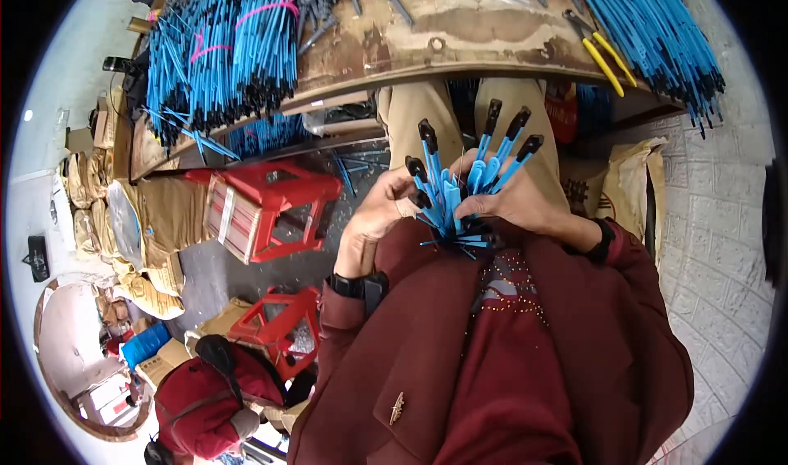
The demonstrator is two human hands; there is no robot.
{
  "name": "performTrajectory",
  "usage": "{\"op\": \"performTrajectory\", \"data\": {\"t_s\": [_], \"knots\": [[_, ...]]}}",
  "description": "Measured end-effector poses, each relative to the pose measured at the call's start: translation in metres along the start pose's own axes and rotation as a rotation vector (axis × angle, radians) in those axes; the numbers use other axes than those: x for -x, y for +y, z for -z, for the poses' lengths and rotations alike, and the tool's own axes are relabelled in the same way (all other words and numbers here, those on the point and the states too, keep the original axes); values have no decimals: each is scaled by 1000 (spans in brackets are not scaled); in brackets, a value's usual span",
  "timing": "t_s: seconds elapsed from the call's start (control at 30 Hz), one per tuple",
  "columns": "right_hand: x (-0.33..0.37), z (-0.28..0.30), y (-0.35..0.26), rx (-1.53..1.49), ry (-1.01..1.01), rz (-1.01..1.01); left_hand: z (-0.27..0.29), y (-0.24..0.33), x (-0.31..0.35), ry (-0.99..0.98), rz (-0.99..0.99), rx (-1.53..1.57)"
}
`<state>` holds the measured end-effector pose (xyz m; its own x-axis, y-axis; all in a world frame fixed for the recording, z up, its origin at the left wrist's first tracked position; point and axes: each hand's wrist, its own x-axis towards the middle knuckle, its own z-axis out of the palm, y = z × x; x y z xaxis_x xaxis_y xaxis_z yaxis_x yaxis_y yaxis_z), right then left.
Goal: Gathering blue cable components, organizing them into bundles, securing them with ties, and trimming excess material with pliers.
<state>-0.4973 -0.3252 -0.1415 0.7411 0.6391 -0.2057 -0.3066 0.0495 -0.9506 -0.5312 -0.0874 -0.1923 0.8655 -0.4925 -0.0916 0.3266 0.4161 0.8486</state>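
A fanned bunch of thin blue plastic rods with black end pieces (451, 205) is held between my hands, above my lap and close to my maroon jacket. My left hand (384, 206) grips the rods at the left side, its fingers curled behind the black ends. On the other side my right hand (517, 205) is closed around several rods, the thumb pressing on their blue shafts. Black ends point up and away from me, while a few rods stick out sideways low in the bunch. Where the rods meet at the bottom is partly hidden.
Ahead stands a worn wooden table (460, 50). Blue rod bundles with pink ties (263, 54) lie left, a loose rod pile (657, 38) and yellow-handled pliers (603, 68) right. Red stools (279, 194) stand left; a person in red (197, 399) is behind them.
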Motion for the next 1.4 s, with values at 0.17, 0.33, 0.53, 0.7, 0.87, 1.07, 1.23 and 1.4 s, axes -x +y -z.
{"op": "performTrajectory", "data": {"t_s": [0.17, 0.33, 0.53, 0.7, 0.87, 1.07, 1.23, 1.4], "knots": [[-4, 5, 17, 9, -40, 106, 2, 28, -17, -235, 126, -34], [-6, 9, 26, -43, 25, 121, 1, 29, -26, -216, 95, -205], [-5, 8, 28, -217, -42, 99, -2, 16, -34, -247, -60, -7], [-6, 23, 25, 178, -257, 369, -12, 29, -27, -135, 142, -251], [8, 17, 20, -200, -108, 99, -30, 36, -34, -259, -48, -602], [12, 19, 19, -114, -85, 147, -40, 21, -23, -167, -66, -598], [11, 22, 26, -13, -122, 267, -50, 28, -15, -57, 66, -419], [14, 20, 23, 120, -135, 385, -54, 31, -8, 0, 119, -359]]}}
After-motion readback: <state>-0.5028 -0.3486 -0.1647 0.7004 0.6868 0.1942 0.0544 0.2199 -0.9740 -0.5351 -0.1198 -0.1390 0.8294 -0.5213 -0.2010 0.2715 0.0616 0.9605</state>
